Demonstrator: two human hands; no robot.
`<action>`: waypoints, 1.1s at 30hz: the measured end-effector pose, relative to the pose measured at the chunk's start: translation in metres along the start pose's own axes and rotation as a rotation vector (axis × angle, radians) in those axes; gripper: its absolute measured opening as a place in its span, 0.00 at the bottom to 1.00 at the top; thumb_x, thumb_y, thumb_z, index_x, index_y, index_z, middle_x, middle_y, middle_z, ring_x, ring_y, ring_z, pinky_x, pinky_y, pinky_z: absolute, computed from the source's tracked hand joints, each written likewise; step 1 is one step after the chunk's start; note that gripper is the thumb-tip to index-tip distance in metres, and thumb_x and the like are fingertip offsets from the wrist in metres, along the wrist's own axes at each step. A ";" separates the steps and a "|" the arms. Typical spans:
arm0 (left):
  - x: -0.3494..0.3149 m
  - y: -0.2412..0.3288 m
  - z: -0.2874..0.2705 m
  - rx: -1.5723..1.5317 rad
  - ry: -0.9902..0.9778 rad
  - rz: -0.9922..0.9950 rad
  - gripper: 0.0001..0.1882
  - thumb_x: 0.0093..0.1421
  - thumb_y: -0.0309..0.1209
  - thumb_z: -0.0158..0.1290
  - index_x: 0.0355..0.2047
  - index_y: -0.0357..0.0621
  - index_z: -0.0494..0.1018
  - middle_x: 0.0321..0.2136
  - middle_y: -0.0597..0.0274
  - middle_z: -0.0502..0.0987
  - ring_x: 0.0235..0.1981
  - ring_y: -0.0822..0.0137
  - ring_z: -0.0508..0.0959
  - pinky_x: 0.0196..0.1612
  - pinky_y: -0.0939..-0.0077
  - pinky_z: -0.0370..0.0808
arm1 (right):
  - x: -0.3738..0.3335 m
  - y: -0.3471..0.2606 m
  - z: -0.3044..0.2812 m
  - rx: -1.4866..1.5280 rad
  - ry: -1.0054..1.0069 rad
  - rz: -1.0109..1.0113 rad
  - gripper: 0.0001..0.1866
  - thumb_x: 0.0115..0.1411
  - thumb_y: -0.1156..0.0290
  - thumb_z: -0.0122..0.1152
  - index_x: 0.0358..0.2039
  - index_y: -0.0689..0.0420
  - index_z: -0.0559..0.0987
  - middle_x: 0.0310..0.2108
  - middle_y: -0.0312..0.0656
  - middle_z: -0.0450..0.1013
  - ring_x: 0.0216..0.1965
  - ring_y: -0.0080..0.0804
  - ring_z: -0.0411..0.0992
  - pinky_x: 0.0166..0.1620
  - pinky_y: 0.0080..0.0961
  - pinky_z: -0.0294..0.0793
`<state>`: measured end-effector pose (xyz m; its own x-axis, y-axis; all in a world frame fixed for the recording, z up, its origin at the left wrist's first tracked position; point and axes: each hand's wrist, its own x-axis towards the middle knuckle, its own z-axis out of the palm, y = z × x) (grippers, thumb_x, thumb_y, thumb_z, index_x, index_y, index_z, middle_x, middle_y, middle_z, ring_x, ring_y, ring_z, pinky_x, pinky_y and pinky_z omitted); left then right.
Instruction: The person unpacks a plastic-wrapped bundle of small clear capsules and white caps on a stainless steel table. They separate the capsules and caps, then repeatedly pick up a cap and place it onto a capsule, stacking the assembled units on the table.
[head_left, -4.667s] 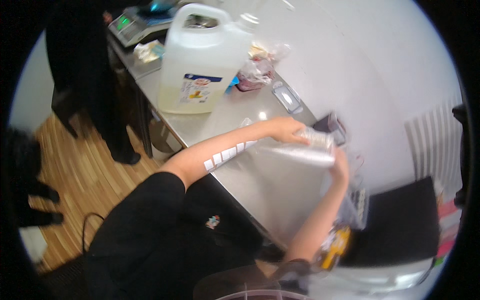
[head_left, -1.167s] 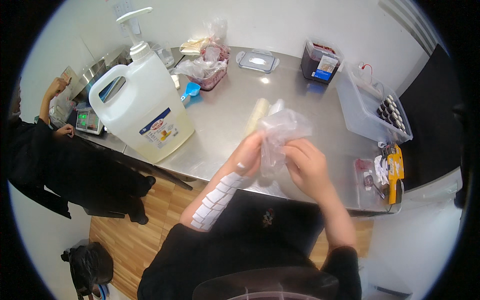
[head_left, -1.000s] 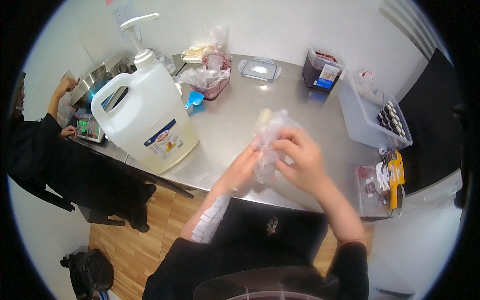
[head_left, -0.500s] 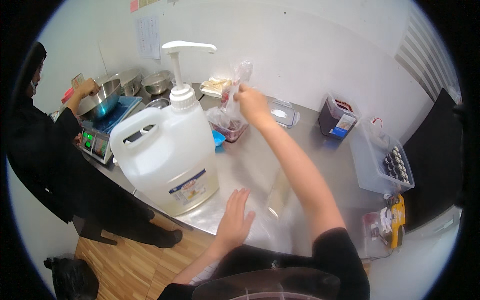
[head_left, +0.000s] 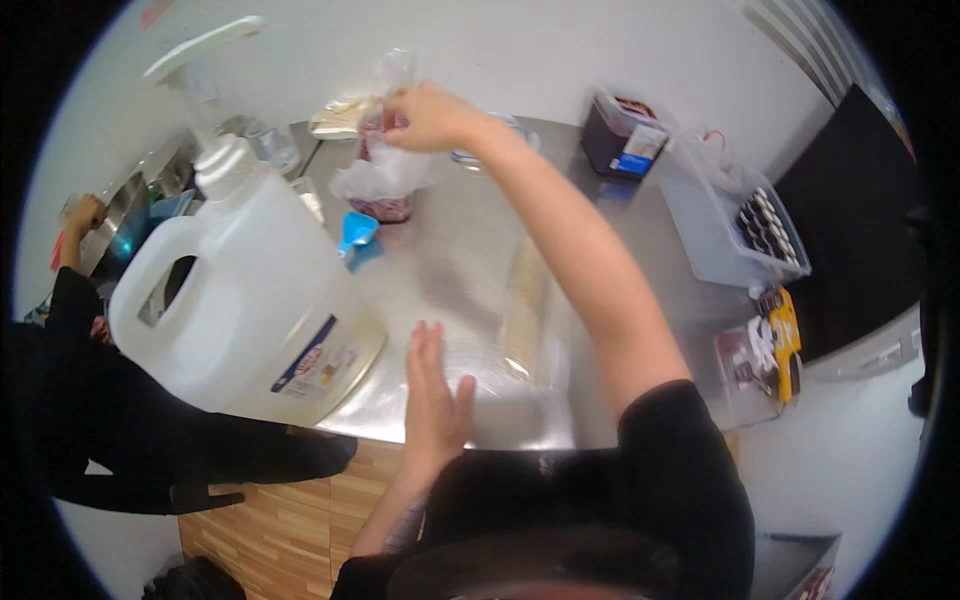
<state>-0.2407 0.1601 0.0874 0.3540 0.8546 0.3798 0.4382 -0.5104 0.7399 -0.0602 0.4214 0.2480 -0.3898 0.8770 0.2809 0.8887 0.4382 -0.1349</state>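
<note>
My right hand [head_left: 428, 116] reaches far across the steel counter [head_left: 470, 260] and pinches the top of a clear plastic bag [head_left: 385, 165] that holds dark red contents. My left hand [head_left: 432, 395] lies flat and open on the counter near its front edge, fingers apart. Just to its right lies a flat clear bag [head_left: 528, 315] with a pale strip inside. A blue scoop [head_left: 356, 235] rests beside the bag of red contents.
A big white jug with a pump top [head_left: 245, 300] stands at the left. A dark box [head_left: 622, 142] and a clear bin of small dark items [head_left: 735, 225] sit at the right, a yellow tool [head_left: 783, 340] below them. Another person's hand [head_left: 85, 215] works at the far left by a scale.
Both hands held the flat clear bag a second ago. The bag now lies on the counter, my right hand has stretched to the far bag, and my left hand has dropped flat.
</note>
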 end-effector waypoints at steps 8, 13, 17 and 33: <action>0.020 0.041 0.001 -0.040 -0.133 0.060 0.37 0.63 0.37 0.51 0.67 0.37 0.50 0.65 0.33 0.52 0.67 0.36 0.54 0.68 0.51 0.53 | -0.192 0.060 0.003 -0.133 -0.336 0.649 0.20 0.62 0.53 0.55 0.43 0.56 0.81 0.34 0.46 0.81 0.38 0.41 0.80 0.42 0.38 0.79; 0.034 0.087 0.048 0.359 -0.249 0.145 0.39 0.60 0.47 0.56 0.66 0.42 0.56 0.65 0.32 0.54 0.65 0.32 0.57 0.67 0.43 0.52 | -0.241 0.073 0.040 0.604 -0.273 0.858 0.22 0.60 0.57 0.59 0.41 0.66 0.78 0.28 0.50 0.79 0.25 0.33 0.79 0.28 0.27 0.81; 0.053 0.087 0.076 0.674 -0.325 0.115 0.38 0.59 0.48 0.56 0.64 0.41 0.59 0.64 0.32 0.55 0.64 0.30 0.57 0.64 0.35 0.51 | -0.283 0.073 0.023 0.828 -0.235 0.935 0.22 0.61 0.59 0.61 0.41 0.70 0.76 0.27 0.51 0.77 0.22 0.31 0.78 0.27 0.23 0.80; 0.081 0.099 0.114 0.326 0.029 0.737 0.27 0.51 0.39 0.64 0.46 0.38 0.70 0.43 0.52 0.74 0.45 0.52 0.74 0.48 0.59 0.69 | -0.379 0.020 -0.017 1.174 0.192 0.666 0.19 0.64 0.63 0.62 0.45 0.68 0.75 0.32 0.42 0.75 0.29 0.24 0.75 0.33 0.22 0.78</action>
<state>-0.0748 0.1679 0.1280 0.6262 0.2870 0.7249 0.3207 -0.9423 0.0961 0.1095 0.0948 0.1552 0.1535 0.9873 -0.0406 0.1293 -0.0608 -0.9897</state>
